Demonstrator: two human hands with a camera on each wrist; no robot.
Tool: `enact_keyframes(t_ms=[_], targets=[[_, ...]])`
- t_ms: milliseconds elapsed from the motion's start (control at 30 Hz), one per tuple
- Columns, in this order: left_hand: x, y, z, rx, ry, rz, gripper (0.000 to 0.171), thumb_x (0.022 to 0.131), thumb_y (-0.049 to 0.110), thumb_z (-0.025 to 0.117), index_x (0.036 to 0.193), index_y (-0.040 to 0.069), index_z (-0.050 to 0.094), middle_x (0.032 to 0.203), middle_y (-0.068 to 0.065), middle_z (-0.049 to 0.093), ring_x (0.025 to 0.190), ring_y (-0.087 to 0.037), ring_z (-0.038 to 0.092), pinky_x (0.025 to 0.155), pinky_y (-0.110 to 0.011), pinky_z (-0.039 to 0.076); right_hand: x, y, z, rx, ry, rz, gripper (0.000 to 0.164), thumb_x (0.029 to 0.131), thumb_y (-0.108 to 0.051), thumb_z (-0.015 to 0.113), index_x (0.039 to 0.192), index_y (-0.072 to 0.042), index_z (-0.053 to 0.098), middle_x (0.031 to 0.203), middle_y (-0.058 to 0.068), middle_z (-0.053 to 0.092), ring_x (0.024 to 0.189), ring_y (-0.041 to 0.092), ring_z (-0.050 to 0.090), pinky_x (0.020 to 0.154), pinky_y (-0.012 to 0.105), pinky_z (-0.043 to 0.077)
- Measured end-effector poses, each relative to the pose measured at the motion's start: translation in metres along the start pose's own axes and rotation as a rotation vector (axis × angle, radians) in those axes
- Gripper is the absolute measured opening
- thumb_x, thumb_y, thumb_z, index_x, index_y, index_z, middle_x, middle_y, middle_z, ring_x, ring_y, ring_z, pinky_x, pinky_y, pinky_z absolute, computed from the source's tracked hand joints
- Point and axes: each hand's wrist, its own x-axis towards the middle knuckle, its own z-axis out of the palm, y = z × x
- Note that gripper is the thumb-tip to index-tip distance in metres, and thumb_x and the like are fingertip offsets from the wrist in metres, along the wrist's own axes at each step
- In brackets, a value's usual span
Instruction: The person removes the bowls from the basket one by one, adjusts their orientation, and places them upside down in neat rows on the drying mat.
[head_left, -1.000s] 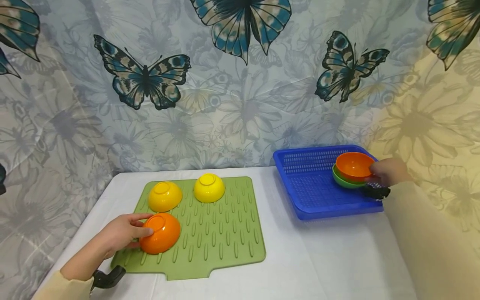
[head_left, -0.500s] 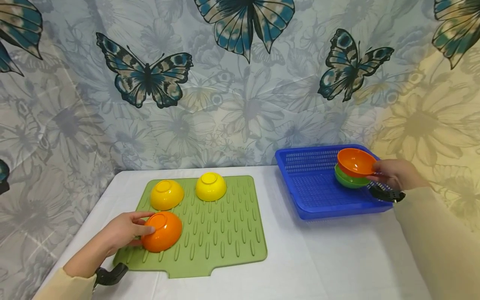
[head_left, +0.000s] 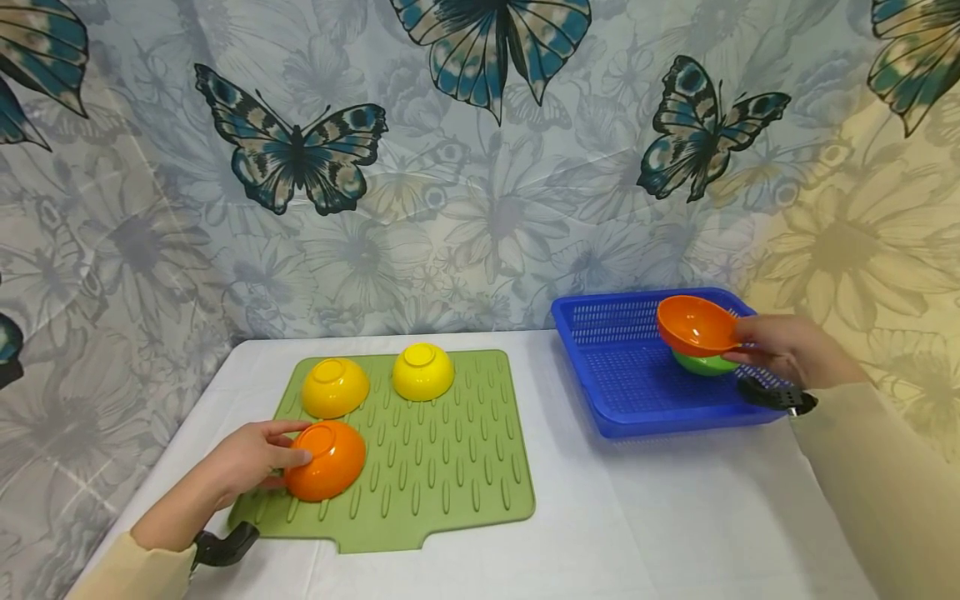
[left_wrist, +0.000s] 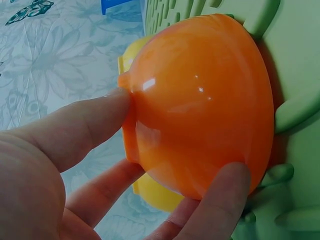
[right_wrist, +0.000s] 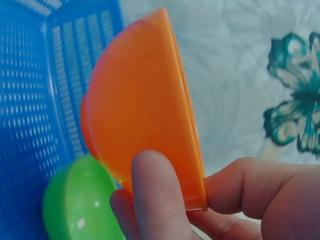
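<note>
On the left, an upside-down orange bowl point(head_left: 326, 461) lies on the green drying mat point(head_left: 480, 433). My left hand point(head_left: 251, 461) holds it from the left side, with the thumb at the base ring and fingers along the wall in the left wrist view. Over the blue basket point(head_left: 622, 421), my right hand point(head_left: 795, 346) pinches a second orange bowl point(right_wrist: 135, 95) by its rim. That bowl is tilted, its hollow facing up and toward the head camera. Below it sits a green bowl point(right_wrist: 82, 205) in the basket, partly hidden by the orange one in the head view.
An amber-yellow bowl point(head_left: 334, 388) and a bright yellow bowl point(head_left: 423, 372) stand upside down at the back of the mat. White cloth point(head_left: 577, 508) covers the table between mat and basket. A butterfly-patterned curtain point(head_left: 495, 225) hangs close behind.
My right hand has lifted the orange bowl off the green bowl, then shifted it slightly left. The left hand stays on its bowl; the view has drifted a little.
</note>
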Motion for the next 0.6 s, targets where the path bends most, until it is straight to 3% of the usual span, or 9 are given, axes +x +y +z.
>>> enact_keyframes(t_ms=[200, 400, 533, 600], targets=[[0.001, 0.001, 0.000, 0.002, 0.001, -0.002, 0.071, 0.088, 0.019, 0.079, 0.146, -0.003, 0.045, 0.137, -0.034, 0.041, 0.114, -0.041, 0.055, 0.080, -0.046, 0.058, -0.009, 0.004, 0.018, 0.004, -0.039, -0.054, 0.029, 0.102, 0.003, 0.045, 0.130, 0.009, 0.039, 0.091, 0.008, 0.061, 0.081, 0.025, 0.070, 0.082, 0.035, 0.057], [-0.001, 0.003, 0.002, 0.031, 0.014, 0.008, 0.071, 0.087, 0.019, 0.080, 0.146, -0.002, 0.046, 0.132, -0.032, 0.045, 0.108, -0.037, 0.058, 0.079, -0.046, 0.058, -0.018, 0.009, 0.038, -0.072, -0.066, -0.119, 0.054, 0.104, -0.004, 0.049, 0.148, 0.012, 0.023, 0.096, 0.005, 0.063, 0.085, 0.024, 0.070, 0.083, 0.035, 0.057], [-0.005, 0.009, 0.004, 0.096, 0.027, 0.023, 0.072, 0.087, 0.021, 0.079, 0.145, -0.004, 0.045, 0.132, -0.034, 0.044, 0.107, -0.040, 0.058, 0.077, -0.046, 0.059, -0.023, 0.011, 0.052, -0.134, -0.086, -0.167, 0.059, 0.103, -0.003, 0.050, 0.149, 0.016, 0.018, 0.099, 0.004, 0.062, 0.085, 0.022, 0.069, 0.083, 0.035, 0.057], [-0.010, 0.015, 0.004, 0.188, 0.051, 0.047, 0.072, 0.089, 0.026, 0.077, 0.145, -0.004, 0.044, 0.135, -0.037, 0.043, 0.108, -0.042, 0.058, 0.079, -0.048, 0.058, -0.025, 0.011, 0.059, -0.162, -0.092, -0.183, 0.059, 0.103, -0.002, 0.051, 0.149, 0.017, 0.019, 0.101, 0.003, 0.061, 0.085, 0.021, 0.069, 0.082, 0.034, 0.057]])
